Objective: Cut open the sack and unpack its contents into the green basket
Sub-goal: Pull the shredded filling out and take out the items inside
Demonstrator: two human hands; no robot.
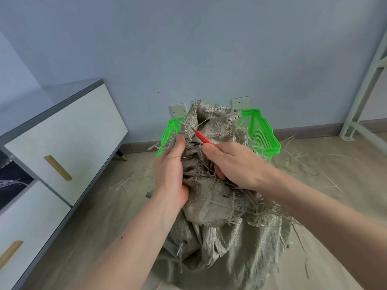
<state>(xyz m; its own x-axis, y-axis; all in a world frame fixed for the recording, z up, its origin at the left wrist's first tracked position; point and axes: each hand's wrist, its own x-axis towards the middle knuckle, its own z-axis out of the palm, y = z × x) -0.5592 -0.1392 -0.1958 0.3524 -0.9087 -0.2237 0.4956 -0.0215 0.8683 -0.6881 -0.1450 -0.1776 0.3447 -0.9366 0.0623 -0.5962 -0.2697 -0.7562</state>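
A grey-green woven sack (222,243) stands crumpled on the floor in front of me, its top frayed and torn into loose strands. My left hand (170,168) grips a bunch of the sack's fabric on the left side. My right hand (234,164) holds a red cutter (202,137), whose tip points up and left into the fabric near my left thumb. Behind the sack sits the green basket (263,132), partly hidden by the raised sack top. The sack's contents are not visible.
A white cabinet (62,139) with gold handles runs along the left. Two wall sockets (240,103) sit low on the blue wall. A pale metal frame leg (360,97) stands at the right. Loose sack fibres (303,158) litter the wooden floor.
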